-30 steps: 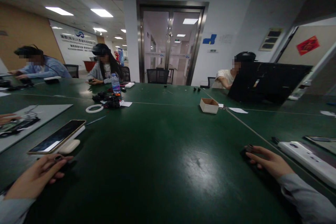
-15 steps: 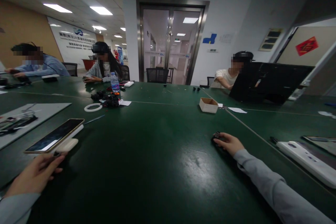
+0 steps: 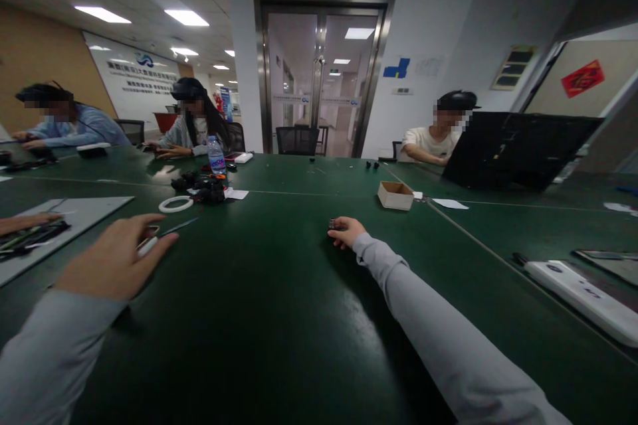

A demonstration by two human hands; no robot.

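My left hand point(image 3: 112, 255) is over the left side of the green table point(image 3: 239, 319), fingers and thumb spread around the far end of a phone point(image 3: 150, 232), most of which it hides. Just past its fingertips lies a thin blue stick point(image 3: 180, 226). Near the table's middle my right hand point(image 3: 347, 232) pinches a small dark object point(image 3: 331, 226) at its fingertips, too small to name. A white ring point(image 3: 176, 204) lies beyond my left hand.
An open box point(image 3: 395, 195) stands beyond my right hand. Black parts point(image 3: 199, 187) and a bottle point(image 3: 216, 155) are at the back left. A black monitor point(image 3: 518, 149) and white device point(image 3: 583, 299) are right. Three people sit around; another hand point(image 3: 30, 222) reaches in left.
My right hand has moved left and away from me with the small dark object. My left hand has moved forward over the phone and opened. Another person's hand has appeared at the left edge.
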